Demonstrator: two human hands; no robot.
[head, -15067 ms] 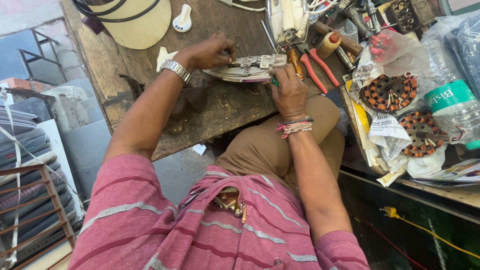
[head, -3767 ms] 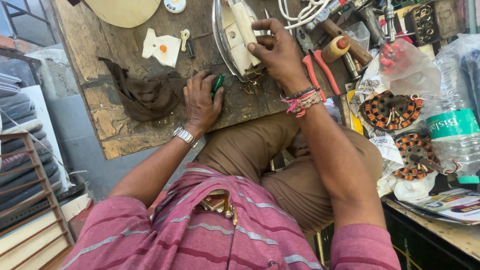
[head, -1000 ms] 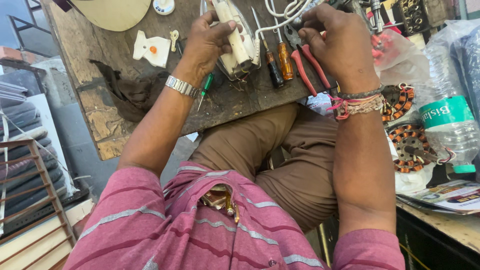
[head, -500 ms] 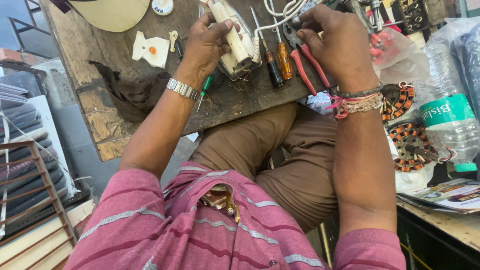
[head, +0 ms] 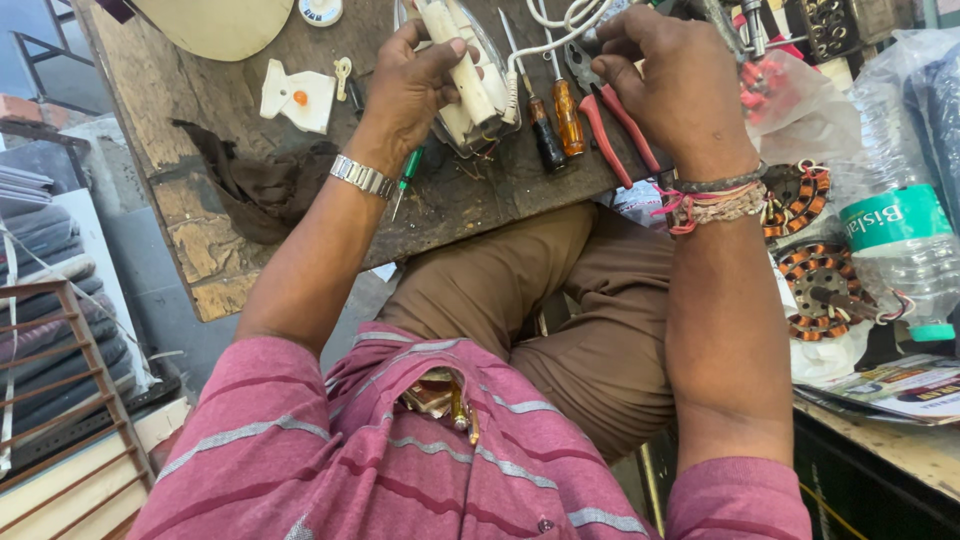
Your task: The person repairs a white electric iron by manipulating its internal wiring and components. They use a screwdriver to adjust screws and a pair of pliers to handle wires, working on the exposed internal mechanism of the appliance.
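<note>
Clothes-iron repair at a worn wooden desk, mid-disassembly.

Left hand: closed around the cream plastic handle of an opened electric iron with a metal soleplate, held on edge at the far middle of the desk. Right hand: fingers curled at the white power cord just beside the iron; whether pinching the cord or a small part cannot be told. Alongside, between the hands: amber-handled screwdriver, black-handled screwdriver, red-handled pliers. Under the left wrist: slim green tester screwdriver. Further left: white plastic cover piece with an orange dot, dark brown rag. Judged step: working at the cord connection. Next move likely calls for keeping the iron steady and picking up a driver.
</note>
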